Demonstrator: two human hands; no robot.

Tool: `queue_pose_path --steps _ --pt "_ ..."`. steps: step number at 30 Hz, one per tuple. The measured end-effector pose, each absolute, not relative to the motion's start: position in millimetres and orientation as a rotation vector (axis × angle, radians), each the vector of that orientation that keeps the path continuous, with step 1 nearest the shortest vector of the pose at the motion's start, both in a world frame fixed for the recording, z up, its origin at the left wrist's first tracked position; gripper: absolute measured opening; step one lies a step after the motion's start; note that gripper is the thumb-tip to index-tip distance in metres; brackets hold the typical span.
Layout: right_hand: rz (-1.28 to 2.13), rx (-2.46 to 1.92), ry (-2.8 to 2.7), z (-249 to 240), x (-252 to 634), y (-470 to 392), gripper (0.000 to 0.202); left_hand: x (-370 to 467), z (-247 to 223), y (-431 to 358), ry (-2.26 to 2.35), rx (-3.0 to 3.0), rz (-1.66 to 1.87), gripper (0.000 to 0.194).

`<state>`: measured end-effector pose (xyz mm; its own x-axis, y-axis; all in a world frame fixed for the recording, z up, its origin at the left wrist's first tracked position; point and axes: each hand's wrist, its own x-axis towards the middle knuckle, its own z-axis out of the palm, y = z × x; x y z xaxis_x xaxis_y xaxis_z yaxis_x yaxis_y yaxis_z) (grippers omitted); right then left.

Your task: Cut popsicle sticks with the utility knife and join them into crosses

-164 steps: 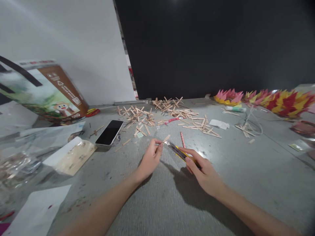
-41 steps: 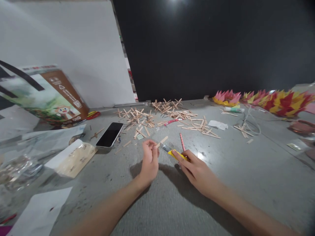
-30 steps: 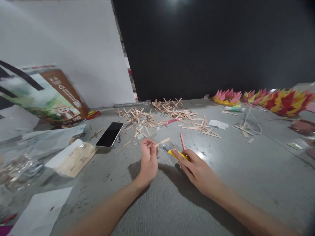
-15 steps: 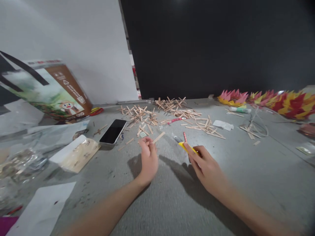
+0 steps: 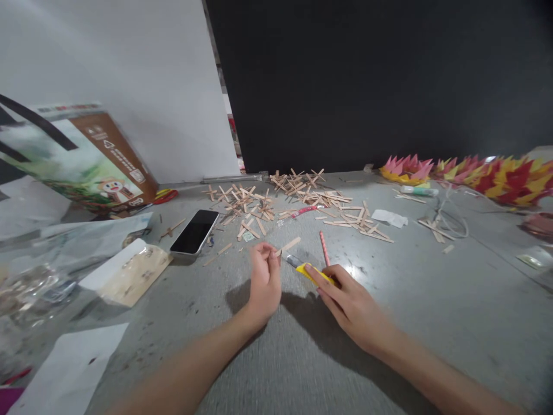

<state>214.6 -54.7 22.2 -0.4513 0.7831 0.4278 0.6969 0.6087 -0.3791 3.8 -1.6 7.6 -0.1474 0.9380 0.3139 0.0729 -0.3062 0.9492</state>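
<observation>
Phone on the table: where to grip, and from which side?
I'd come from above and pinch the phone across its two long edges, about midway. It lies flat on the table, screen up, and its narrow body suits a grip across the width. I'd avoid the near left corner, where the packet sits close.

Grey table [image 5: 207, 369], kinda scuffed and speckled. Pale wall [image 5: 121, 69] behind on the left, big black panel [image 5: 371, 86] on the right, narrow gap [image 5: 231, 121] between them. Light's pretty dim, with one bright glare patch [image 5: 355, 270] on the tabletop.
</observation>
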Motion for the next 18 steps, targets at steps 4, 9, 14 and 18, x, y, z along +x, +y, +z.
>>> queue_pose_path --steps 4,9,14,18 --pt "0.177 -1.163 -2.277 21.6 215.6 -53.9 0.058 4.3 8.5 -2.1 1.179 1.381 1.517 0.028" --pt "0.129 -1.165 -2.3 23.8 216.9 -51.6 0.054 5.5 10.6 -2.4 1.129 1.342 1.525 0.025" --pt "0.102 -1.172 -2.302 24.7 220.2 -49.2 0.055 3.9 7.3 -1.5 1.127 1.359 1.528 0.025" --pt "0.097 -1.18 -2.33 25.4 224.1 -46.7 0.057 3.2 5.0 -0.2 1.143 1.353 1.519 0.027"
